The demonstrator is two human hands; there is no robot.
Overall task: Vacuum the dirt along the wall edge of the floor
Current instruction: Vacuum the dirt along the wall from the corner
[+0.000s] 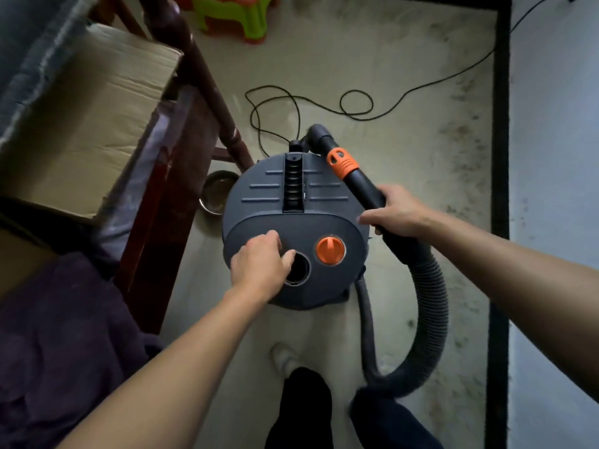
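**Both hands on the vacuum cleaner**

The grey vacuum cleaner stands on the floor in front of you. Your right hand is closed around its black hose tube. Your left hand rests on the lid and holds nothing, thumb at the round port beside the orange knob. Dark dirt lies along the black skirting at the right wall. The power cord loops behind the machine.

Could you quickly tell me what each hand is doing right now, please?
Left hand: rests on the vacuum body, thumb at its round port; grip cannot be told.
Right hand: grips the black hose handle.
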